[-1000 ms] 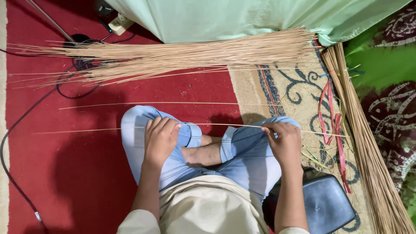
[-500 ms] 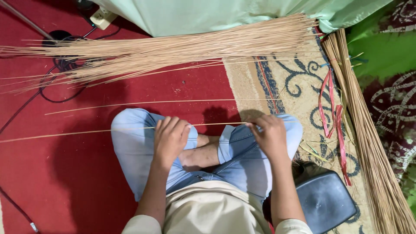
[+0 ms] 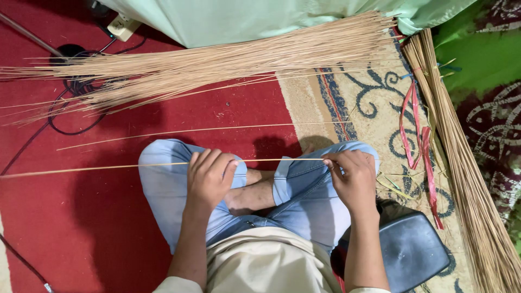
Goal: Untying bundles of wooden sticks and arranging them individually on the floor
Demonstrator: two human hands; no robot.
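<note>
You pinch one long thin tan stick (image 3: 163,165) level across your crossed knees, left hand (image 3: 209,178) curled closed around its middle, right hand (image 3: 354,176) nipping its end between fingertips, keeping it straight and taut.

1. The person sits cross-legged, both forearms reaching forward and down from the bottom edge of the view, hands level with each other over the knees.
2. The left hand (image 3: 209,176) is seen from the back, fingers curled forward and close together over the left knee, knuckles uppermost, thumb tucked out of sight beneath.
3. The right hand (image 3: 354,179) rests over the right knee, back upward, wrist nearly straight; its fingertips (image 3: 329,163) point inward toward the left hand and pinch together.
4. The two hands stay well apart, with the crossed shins and a bare foot between them.
5. Both forearms are bare, with pale sleeve cuffs at the elbows.
</note>
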